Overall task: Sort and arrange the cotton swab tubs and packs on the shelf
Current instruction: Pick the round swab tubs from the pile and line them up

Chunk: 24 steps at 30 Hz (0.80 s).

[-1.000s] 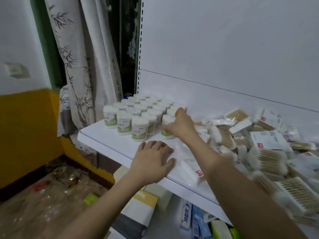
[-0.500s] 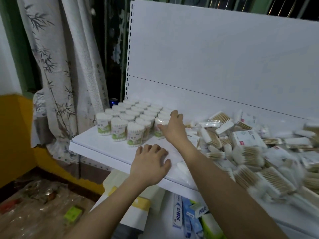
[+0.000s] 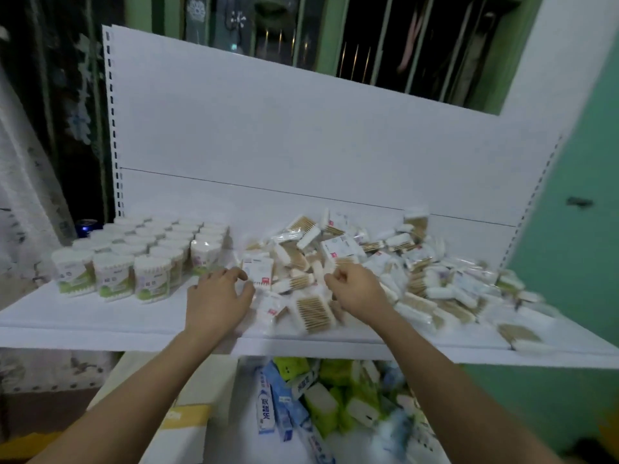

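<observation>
Reaching into the heap of packs [image 3: 351, 259], the left hand [image 3: 217, 301] spreads open beside a flat pack [image 3: 258, 270]. Whether the curled right hand [image 3: 358, 289] holds anything I cannot tell. Tubs [image 3: 140, 256] stand in rows, left.

A green wall [image 3: 582, 155] flanks a barred window [image 3: 385, 45] above the white back panel [image 3: 301, 139]; dim light.

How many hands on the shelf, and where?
2. The left hand is at the left edge of the pack pile, fingertips by a white pack. The right hand is over the pile's front, fingers curled; any grip is hidden.
</observation>
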{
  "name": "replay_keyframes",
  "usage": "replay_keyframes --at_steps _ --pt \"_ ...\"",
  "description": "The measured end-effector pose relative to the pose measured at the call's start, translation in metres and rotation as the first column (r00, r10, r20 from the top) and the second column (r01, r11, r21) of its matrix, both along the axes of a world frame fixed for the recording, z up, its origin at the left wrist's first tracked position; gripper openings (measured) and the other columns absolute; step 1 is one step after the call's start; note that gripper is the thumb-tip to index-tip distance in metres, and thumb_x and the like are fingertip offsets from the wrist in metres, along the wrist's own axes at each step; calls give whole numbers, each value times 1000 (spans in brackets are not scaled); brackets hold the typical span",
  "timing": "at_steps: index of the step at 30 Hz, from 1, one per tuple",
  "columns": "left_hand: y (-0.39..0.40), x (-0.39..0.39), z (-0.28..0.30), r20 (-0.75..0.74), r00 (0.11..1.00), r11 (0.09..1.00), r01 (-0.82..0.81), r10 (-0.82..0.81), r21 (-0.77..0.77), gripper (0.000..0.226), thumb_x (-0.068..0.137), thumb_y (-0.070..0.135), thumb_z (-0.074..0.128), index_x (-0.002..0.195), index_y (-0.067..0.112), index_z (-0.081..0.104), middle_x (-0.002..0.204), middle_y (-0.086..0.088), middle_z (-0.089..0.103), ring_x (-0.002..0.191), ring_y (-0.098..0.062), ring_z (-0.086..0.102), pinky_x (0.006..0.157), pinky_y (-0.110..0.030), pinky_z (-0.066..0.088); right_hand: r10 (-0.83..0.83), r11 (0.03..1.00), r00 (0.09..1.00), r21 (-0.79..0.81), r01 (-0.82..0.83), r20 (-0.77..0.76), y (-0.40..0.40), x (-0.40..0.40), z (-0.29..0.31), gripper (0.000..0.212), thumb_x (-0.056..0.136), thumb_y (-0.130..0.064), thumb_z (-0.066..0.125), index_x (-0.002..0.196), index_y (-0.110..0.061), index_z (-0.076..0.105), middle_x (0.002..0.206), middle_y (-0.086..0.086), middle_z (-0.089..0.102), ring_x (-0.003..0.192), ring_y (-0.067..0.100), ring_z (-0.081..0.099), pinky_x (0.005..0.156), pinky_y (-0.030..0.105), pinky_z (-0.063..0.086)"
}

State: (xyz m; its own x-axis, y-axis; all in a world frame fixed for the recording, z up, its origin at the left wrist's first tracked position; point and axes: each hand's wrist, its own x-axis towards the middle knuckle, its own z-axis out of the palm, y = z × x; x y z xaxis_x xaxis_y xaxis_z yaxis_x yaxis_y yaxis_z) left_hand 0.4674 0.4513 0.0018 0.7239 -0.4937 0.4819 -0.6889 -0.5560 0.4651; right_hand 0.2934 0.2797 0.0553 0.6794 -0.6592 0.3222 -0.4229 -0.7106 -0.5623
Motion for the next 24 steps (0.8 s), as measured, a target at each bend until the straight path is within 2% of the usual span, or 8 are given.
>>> replay_keyframes --at_steps 3,6,10,13,17,21,24 --pt "-33 -38 25 57 990 991 130 -131 28 29 92 42 48 110 28 65 114 0 64 106 -25 56 84 -38 46 -60 998 998 22 59 18 -29 -37 1 38 95 -34 55 77 -1 59 75 17 68 72 29 66 71 42 55" --pt "-69 -75 42 35 971 971 234 -235 49 29 92 45 47 111 31 64 115 2 62 106 -22 56 84 -36 46 -116 993 993 15 115 26 -60 -71 -3 39 94 -34 56 78 1 59 76 19 66 66 27 61 63 36 49" --pt "-129 -125 48 66 931 932 352 -358 90 33 91 49 44 111 33 65 114 7 62 104 -19 59 82 -35 49 -144 990 989 15 144 45 -111 -115 -8 33 93 -31 56 68 -11 49 70 19 61 66 29 60 61 37 47" --pt "-182 -161 51 81 909 909 399 -409 116 34 92 48 44 115 33 63 115 6 63 105 -17 58 83 -35 49 -169 985 984 34 168 51 -155 -150 -8 34 92 -27 57 63 -15 44 61 8 51 58 25 51 59 33 41" --pt "-249 -216 58 101 875 878 461 -474 133 34 95 51 43 118 34 60 117 7 61 108 -18 54 86 -37 48 -215 976 972 61 209 94 -217 -197 -3 27 89 -23 57 69 -5 54 64 12 58 60 19 51 61 33 43" --pt "-311 -261 67 134 852 861 491 -506 131 33 94 46 45 120 32 61 121 6 62 112 -18 54 89 -35 47 -284 958 951 75 276 124 -286 -237 2 19 89 -22 56 70 -17 57 63 -7 57 65 19 57 66 31 45" --pt "-356 -282 73 158 840 854 499 -519 147 33 93 45 46 119 30 61 120 4 62 113 -20 53 90 -35 46 -306 949 941 122 290 146 -333 -257 1 15 89 -20 58 75 -22 55 70 -6 55 69 19 54 69 32 46"
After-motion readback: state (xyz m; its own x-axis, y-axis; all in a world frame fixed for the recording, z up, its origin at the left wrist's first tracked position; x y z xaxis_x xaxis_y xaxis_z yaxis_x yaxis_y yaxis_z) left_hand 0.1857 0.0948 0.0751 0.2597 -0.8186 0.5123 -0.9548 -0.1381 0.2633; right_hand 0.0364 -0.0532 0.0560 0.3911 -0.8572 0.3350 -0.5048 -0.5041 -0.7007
